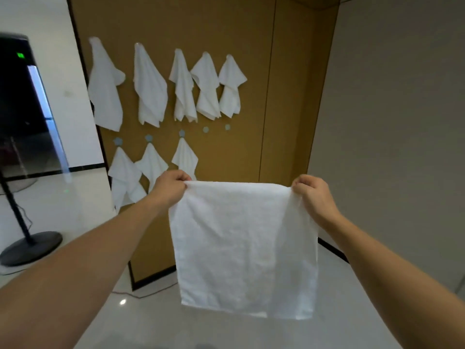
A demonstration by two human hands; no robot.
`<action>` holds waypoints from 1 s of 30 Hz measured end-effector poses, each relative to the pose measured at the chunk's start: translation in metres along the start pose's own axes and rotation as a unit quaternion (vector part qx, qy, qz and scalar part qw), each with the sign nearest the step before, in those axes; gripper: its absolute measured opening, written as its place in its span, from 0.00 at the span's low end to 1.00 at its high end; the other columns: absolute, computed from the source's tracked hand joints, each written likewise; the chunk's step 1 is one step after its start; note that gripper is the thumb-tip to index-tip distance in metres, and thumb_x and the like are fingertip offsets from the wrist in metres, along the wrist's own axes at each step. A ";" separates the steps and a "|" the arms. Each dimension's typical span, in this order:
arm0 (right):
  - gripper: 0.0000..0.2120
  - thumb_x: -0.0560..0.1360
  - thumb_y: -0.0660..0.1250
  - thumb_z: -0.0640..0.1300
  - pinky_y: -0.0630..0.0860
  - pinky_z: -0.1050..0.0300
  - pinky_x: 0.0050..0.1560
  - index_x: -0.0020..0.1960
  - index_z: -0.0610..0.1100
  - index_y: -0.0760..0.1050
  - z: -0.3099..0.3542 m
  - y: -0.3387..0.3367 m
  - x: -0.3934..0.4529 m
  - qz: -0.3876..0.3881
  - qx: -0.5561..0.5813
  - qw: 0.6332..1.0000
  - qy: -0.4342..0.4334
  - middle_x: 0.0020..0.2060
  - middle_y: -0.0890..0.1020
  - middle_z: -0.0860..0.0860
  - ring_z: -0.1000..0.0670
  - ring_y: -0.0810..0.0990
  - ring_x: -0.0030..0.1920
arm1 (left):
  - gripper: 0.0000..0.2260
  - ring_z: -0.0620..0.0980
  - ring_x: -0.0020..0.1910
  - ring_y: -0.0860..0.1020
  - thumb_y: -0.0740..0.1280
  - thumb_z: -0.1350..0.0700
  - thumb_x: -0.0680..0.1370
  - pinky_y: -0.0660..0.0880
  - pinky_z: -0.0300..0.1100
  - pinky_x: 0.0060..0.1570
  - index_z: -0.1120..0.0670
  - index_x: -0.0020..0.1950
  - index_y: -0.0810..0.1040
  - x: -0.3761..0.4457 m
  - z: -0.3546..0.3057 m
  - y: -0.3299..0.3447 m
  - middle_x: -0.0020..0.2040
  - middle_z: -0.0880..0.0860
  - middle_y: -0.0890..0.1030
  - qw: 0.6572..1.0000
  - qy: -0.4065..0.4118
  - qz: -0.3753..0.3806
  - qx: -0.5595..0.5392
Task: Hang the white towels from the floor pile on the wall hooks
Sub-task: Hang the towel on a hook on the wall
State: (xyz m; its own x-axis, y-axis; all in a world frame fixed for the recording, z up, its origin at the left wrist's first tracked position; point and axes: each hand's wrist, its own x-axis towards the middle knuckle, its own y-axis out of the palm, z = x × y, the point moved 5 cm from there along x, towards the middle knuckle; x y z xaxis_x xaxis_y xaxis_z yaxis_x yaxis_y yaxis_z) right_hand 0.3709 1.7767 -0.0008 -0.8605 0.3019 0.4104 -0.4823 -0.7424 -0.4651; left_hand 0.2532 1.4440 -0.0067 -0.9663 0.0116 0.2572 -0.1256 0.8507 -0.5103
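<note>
Between our two hands, we're holding the towel [241, 245] stretched flat by its top corners, well clear of the floor [75, 197]. Left hand [169, 188] is pinching the top-left corner, right hand [313, 197] is pinching the top-right; hands are apart, both clamped on cloth. Top edge is running level left to right, and the rest is hanging straight down as a sheet facing the brown wall panel [251, 96].

We're looking at a top row of five hung towels [151, 89] and a lower row with three more. Two lower hooks are showing bare: one free hook [205, 129] and a second free hook [227, 127] just beside it to the right. Both are sitting above the towel's top edge and between our hands, somewhat nearer the left hand's side.

We're judging the next move as lifting up and forward, with one corner going over a free hook. Left hand is looking like the shorter reach. Top edge is lying crosswise to the hook, so we're probably needing to lead with one corner, not the whole edge. The floor pile is not showing in this view.
</note>
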 end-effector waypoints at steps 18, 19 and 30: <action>0.07 0.75 0.70 0.51 0.78 0.55 0.42 0.43 0.48 0.79 -0.053 0.248 0.354 0.117 -0.151 0.979 -0.068 0.40 0.79 0.53 0.52 0.78 0.42 | 0.13 0.42 0.43 0.78 0.78 0.41 0.66 0.74 0.40 0.45 0.49 0.39 0.83 0.353 0.099 0.033 0.41 0.43 0.82 0.999 0.025 0.010 0.019; 0.05 0.77 0.69 0.49 0.77 0.56 0.42 0.44 0.48 0.78 -0.054 0.265 0.373 0.117 -0.160 0.978 -0.071 0.40 0.79 0.53 0.52 0.77 0.42 | 0.11 0.42 0.43 0.77 0.76 0.42 0.68 0.73 0.41 0.44 0.49 0.39 0.82 0.377 0.103 0.037 0.40 0.43 0.81 0.998 0.042 0.013 0.052; 0.24 0.66 0.64 0.75 0.77 0.57 0.39 0.41 0.54 0.78 -0.073 0.372 0.556 0.058 -0.197 0.978 -0.043 0.37 0.80 0.59 0.57 0.78 0.39 | 0.07 0.48 0.44 0.78 0.68 0.51 0.78 0.77 0.42 0.41 0.41 0.43 0.73 0.597 0.145 0.081 0.46 0.49 0.78 0.992 0.102 0.035 0.073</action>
State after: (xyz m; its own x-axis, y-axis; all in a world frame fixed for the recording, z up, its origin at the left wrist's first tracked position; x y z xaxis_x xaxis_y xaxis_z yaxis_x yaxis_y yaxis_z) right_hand -0.2994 1.7117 -0.0025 -0.9046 0.1653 0.3930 -0.4222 -0.4761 -0.7714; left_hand -0.3660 1.4435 -0.0134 -0.9104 0.1855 0.3699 -0.1064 0.7589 -0.6424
